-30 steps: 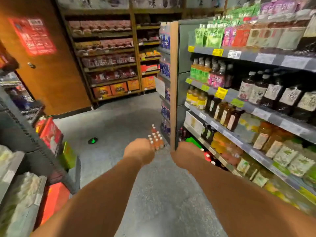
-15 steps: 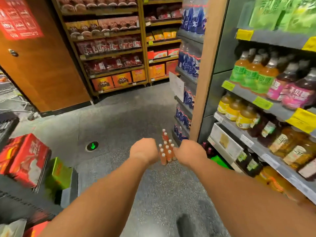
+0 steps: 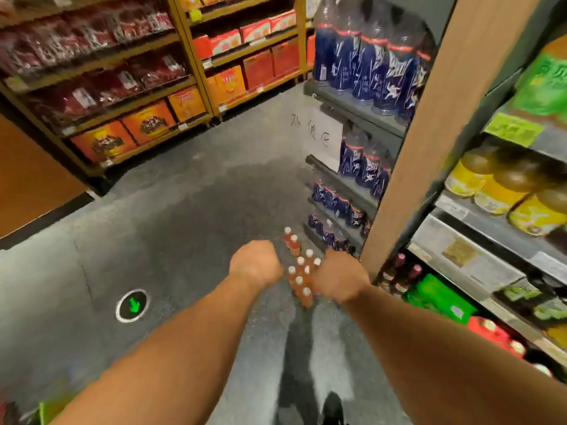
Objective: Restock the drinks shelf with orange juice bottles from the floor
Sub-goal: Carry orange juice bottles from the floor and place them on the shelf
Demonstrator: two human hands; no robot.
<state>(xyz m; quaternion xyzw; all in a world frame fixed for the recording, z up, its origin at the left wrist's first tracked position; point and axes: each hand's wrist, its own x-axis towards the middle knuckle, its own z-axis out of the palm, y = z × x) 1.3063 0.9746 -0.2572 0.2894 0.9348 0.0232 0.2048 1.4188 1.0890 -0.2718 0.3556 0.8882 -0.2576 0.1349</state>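
Several small orange juice bottles (image 3: 302, 276) with white caps stand in a cluster on the grey floor, just off the corner of the drinks shelf (image 3: 491, 228). My left hand (image 3: 256, 266) hangs to the left of the cluster, fingers curled under, holding nothing. On the cluster's right side, my right hand (image 3: 340, 276) is also curled and holds nothing. Both hands are above the bottles and apart from them; the fingers are hidden behind the knuckles. The shelf on the right carries yellow-labelled and green-labelled bottles.
A brown end panel (image 3: 429, 142) closes the drinks shelf, with blue bottles (image 3: 368, 65) racked beyond it. Wooden shelves with red and orange boxes (image 3: 147, 124) line the back. A green arrow marker (image 3: 132, 305) is set in the floor. My shoe (image 3: 333, 409) shows below.
The view has closed in on the bottles on the floor and the shelf corner. Both arms stay stretched forward, with the hands now either side of the cluster.
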